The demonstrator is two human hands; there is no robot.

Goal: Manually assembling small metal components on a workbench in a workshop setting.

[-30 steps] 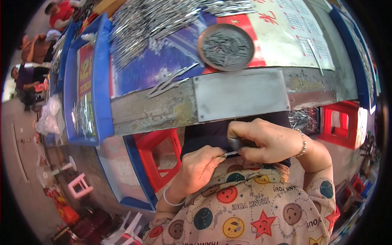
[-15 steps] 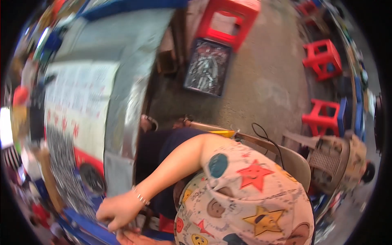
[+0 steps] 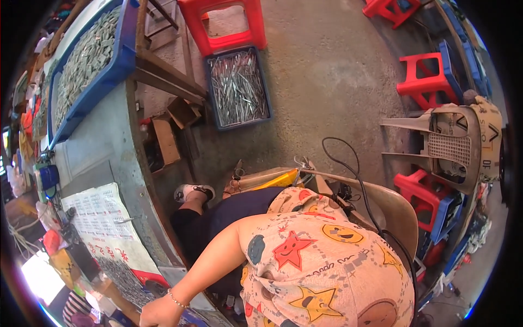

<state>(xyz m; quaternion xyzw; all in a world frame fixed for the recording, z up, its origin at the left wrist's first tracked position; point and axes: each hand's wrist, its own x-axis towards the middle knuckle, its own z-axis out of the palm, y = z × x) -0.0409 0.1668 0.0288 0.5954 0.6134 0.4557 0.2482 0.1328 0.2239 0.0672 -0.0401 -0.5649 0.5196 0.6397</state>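
at ten o'clock a blue tray (image 3: 125, 41) full of small grey-green pieces stands on the table (image 3: 95, 155), its long side slanting from one toward seven. just past eight lies a white calendar sheet (image 3: 98, 210); on it, near its edge, a slim pale tool (image 3: 124, 220) has its long axis almost nine to three, which end is the tip being too small to tell. between seven and eight, the heap of slim metal pieces (image 3: 124, 277) stretches from ten toward four; single pieces are too fine to read a direction. just beside it, at seven, is the right hand (image 3: 162, 312), cut by the lower edge, the forearm pointing to seven; i cannot tell whether its fingers are apart, together or clamped on something. the left hand's fingers are out of view. near twelve, a dark blue crate (image 3: 268, 98) holds long metal pieces (image 3: 238, 87), mostly lying twelve to six.
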